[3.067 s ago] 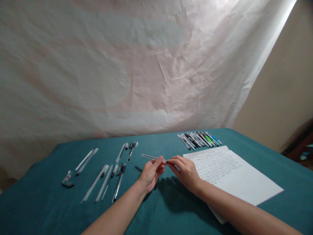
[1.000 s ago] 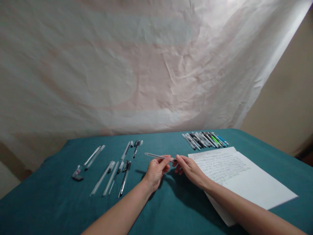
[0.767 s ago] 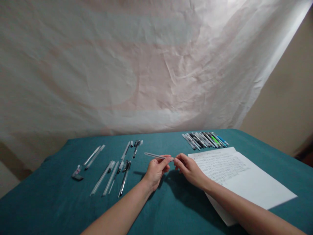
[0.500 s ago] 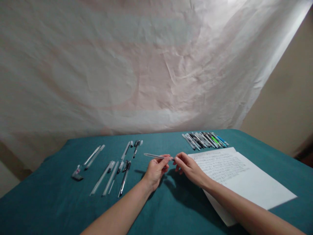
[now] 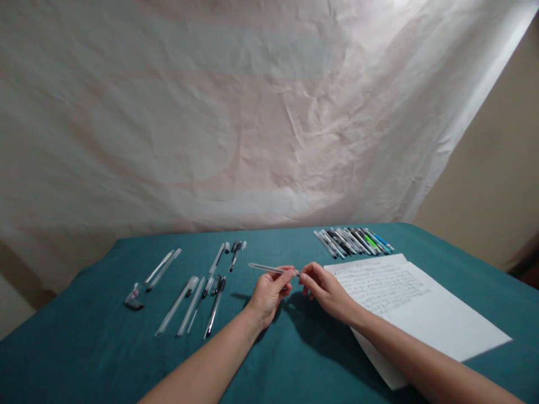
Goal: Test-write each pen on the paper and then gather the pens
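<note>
My left hand [image 5: 272, 294] is closed around a clear pen barrel [image 5: 263, 267] above the middle of the table. One end of the barrel points out to the left. At its other end, my right hand [image 5: 322, 286] pinches the dark tip with thumb and forefinger; exactly what part lies between those fingers is too small to make out. To the left lie several pens and pen parts on the cloth, among them a clear pen [image 5: 177, 306] and a black-capped pen [image 5: 214, 308].
Handwritten paper sheets [image 5: 438, 320] lie under and beside my right forearm. A row of pens [image 5: 353, 241] sits at the back right. A small crumpled clear-and-dark item [image 5: 133, 298] rests at the far left on the green tablecloth [image 5: 105, 353]. Behind hangs a pale sheet [image 5: 269, 112].
</note>
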`<state>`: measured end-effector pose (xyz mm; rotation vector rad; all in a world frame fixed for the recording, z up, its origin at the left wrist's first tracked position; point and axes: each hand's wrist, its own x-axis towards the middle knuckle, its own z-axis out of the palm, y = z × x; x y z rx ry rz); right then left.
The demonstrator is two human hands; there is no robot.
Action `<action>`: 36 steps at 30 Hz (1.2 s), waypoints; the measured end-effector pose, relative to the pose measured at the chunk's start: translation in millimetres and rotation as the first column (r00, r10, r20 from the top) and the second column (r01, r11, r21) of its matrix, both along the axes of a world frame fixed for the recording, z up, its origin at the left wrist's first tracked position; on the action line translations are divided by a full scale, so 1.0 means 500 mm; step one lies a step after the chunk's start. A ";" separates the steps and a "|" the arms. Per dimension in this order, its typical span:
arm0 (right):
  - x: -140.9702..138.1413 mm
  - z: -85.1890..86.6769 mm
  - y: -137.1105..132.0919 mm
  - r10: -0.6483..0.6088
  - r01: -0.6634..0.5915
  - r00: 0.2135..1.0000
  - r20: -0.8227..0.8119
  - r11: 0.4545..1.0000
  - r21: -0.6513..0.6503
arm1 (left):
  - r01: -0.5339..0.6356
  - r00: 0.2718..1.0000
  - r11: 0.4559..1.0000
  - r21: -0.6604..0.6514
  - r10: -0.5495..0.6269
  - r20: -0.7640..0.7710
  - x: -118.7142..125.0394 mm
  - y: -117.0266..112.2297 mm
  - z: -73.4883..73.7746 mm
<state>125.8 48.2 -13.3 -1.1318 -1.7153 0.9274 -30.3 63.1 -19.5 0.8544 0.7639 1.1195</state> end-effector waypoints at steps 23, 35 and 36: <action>0.000 0.009 -0.004 0.031 -0.031 0.999 -0.019 0.999 -0.037 | 0.015 1.000 1.000 0.008 -0.015 -0.009 0.001 0.000 0.004; -0.003 0.014 -0.007 0.050 -0.051 0.998 -0.023 0.997 -0.053 | 0.021 1.000 0.999 0.027 -0.020 -0.009 0.002 0.001 -0.002; -0.003 0.012 -0.006 0.058 -0.059 0.998 -0.015 0.997 -0.053 | 0.021 1.000 0.999 0.028 -0.021 -0.007 0.001 0.001 -0.003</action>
